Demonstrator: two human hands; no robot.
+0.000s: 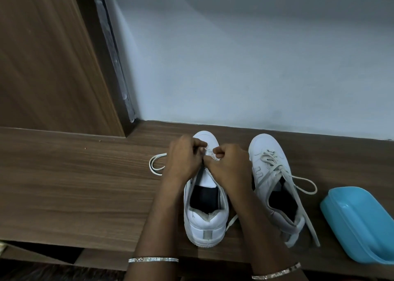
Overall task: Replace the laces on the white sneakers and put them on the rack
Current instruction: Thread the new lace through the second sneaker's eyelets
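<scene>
From my remote feed I saw both hands bunched over the toe end of the left-hand sneaker (pixel 204 223), which stood on the wooden shelf (pixel 64 184), toe toward the wall (pixel 234 67). The left hand (pixel 183 159) had its fingers (pixel 197 142) curled tight, their tips pinched together at the front eyelets. The right hand (pixel 230 165) mirrored it, fingers (pixel 221 150) curled in and pinching at the same spot, knuckles nearly touching the left hand's. What they pinched looked to me like the white lace (pixel 151 163); its loop lay on the shelf just left of the left hand, and another strand showed beside the heel. The hands hid the eyelets, so I could not tell how far the lacing had got.

I counted two white sneakers. The second sneaker (pixel 275 174) stood just to the right of the first, loosely laced, its lace ends (pixel 307 216) trailing over the side onto the shelf. I counted two thin bangles, one on the left wrist (pixel 153 260) and one on the right wrist (pixel 277 272). One blue plastic tub (pixel 358 223) sat near the second sneaker's right. One brown wood panel (pixel 42 57) rose at the left.
</scene>
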